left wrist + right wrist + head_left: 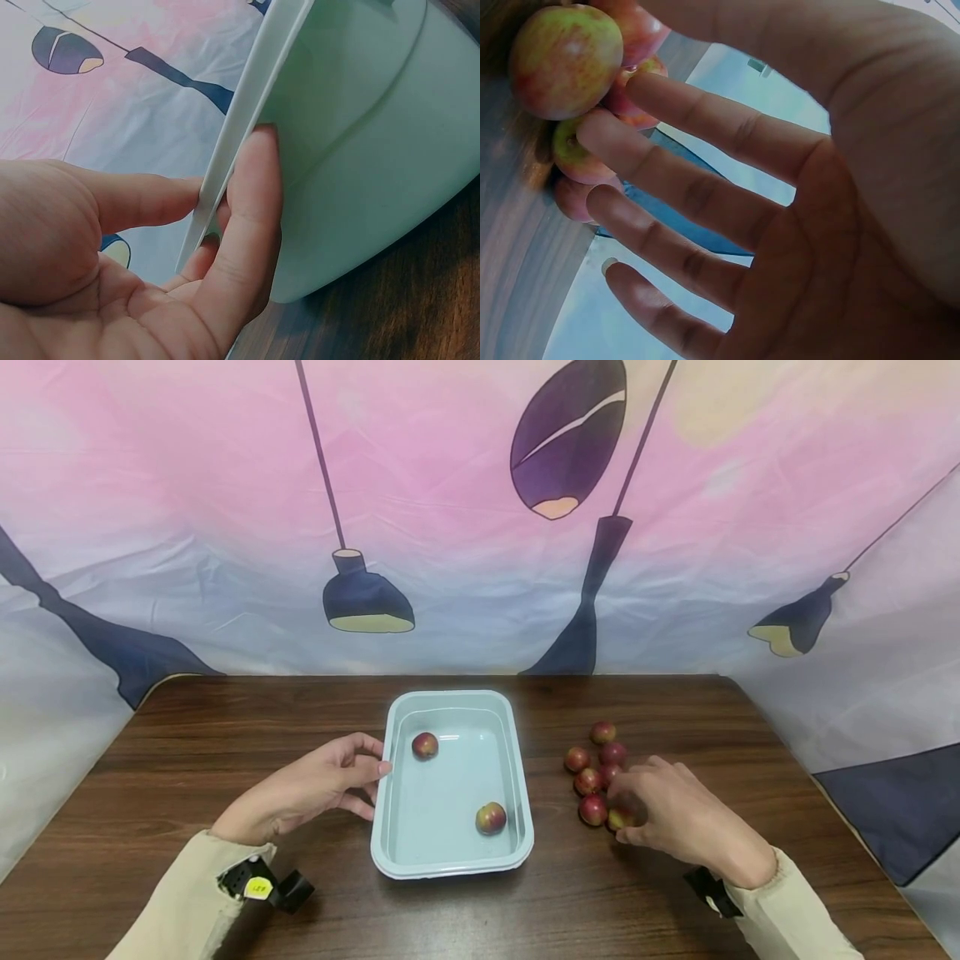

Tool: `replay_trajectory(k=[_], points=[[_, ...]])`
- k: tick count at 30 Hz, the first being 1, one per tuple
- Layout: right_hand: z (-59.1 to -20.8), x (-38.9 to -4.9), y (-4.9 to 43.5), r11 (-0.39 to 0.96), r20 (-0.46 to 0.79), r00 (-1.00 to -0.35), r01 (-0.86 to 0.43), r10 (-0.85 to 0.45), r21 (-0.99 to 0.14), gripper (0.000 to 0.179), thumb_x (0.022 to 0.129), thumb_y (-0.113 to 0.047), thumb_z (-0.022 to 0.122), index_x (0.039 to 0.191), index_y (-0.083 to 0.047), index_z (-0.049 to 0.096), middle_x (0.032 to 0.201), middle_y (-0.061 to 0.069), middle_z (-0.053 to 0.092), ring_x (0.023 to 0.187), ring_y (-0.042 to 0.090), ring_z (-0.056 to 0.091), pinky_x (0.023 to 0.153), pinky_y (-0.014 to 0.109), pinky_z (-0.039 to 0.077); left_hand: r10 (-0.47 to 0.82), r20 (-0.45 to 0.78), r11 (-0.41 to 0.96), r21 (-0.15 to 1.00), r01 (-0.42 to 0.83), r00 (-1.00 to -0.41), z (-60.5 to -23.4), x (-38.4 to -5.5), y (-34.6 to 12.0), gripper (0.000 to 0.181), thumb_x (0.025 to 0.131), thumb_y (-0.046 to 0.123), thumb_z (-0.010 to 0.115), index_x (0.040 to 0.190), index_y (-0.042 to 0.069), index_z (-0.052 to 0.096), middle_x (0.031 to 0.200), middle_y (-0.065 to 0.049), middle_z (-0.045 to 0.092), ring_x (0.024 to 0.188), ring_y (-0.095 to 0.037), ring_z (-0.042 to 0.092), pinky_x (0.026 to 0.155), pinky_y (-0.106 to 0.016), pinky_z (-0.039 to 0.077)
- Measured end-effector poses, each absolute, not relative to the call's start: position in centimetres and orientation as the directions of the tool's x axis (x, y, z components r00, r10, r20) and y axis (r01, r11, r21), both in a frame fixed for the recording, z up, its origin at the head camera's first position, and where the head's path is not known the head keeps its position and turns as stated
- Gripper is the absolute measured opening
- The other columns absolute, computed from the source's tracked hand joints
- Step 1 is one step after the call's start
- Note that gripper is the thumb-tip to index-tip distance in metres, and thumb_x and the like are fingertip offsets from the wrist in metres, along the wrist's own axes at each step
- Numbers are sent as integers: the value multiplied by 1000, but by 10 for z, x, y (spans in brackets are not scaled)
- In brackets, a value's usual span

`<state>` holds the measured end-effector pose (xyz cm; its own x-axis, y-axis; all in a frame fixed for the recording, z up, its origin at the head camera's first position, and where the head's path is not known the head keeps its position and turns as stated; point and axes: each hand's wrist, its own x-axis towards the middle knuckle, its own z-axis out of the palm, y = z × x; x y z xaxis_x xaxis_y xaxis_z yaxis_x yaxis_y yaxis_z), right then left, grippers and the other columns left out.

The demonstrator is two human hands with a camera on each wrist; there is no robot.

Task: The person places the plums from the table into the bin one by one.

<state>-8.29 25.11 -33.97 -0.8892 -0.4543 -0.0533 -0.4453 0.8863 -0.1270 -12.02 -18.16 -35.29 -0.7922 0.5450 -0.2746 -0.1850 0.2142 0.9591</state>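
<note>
My left hand (318, 785) grips the left rim of a pale blue plastic tray (450, 867); in the left wrist view, the thumb is on one side of the rim (225, 150) and fingers are on the other. Inside the tray lie two small red-and-yellow apples, one near the back left (424, 745) and one near the front right (491, 818). My right hand (678, 814) reaches over a cluster of several such apples, its fingers spread and fairly straight. Nearest its thumb and fingertips is a yellowish apple (619, 818), partly hidden by the hand. The right wrist view shows apples (566, 64) right by the fingertips.
Both tray and apples are on a dark wood-grain table (300, 710). Other loose apples, such as the farthest one (602, 732), are bunched right of the tray. A printed cloth (465, 568) with lamp drawings hangs behind the table's back edge.
</note>
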Motion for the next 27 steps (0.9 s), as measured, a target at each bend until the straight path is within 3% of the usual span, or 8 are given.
replay_trajectory(k=[5, 19, 27], points=[[-340, -83, 252, 893, -75, -894, -429, -442, -138, 30, 71, -27, 94, 93, -29, 73, 91, -17, 66, 100, 21, 61, 81, 47, 51, 545, -275, 212, 959, -187, -792, -353, -120, -181, 50, 106, 16, 54, 138, -15, 30, 103, -13, 69, 86, -19, 69, 78, -36, 66], [-345, -88, 252, 894, -124, -891, -415, -437, -166, 28, 73, -18, 91, 84, -29, 67, 78, -15, 58, 74, 8, 49, 63, 27, 41, 538, -278, 215, 958, -190, -796, -355, -121, -181, 49, 106, 16, 53, 137, -14, 30, 101, -12, 69, 87, -19, 68, 78, -36, 66], [-348, -89, 252, 903, -169, -896, -376, -411, -207, 29, 75, -14, 89, 83, -27, 65, 78, -14, 57, 71, 6, 49, 61, 26, 43, 543, -273, 209, 960, -187, -794, -355, -121, -182, 49, 106, 16, 53, 137, -14, 31, 101, -12, 69, 86, -19, 68, 78, -36, 66]])
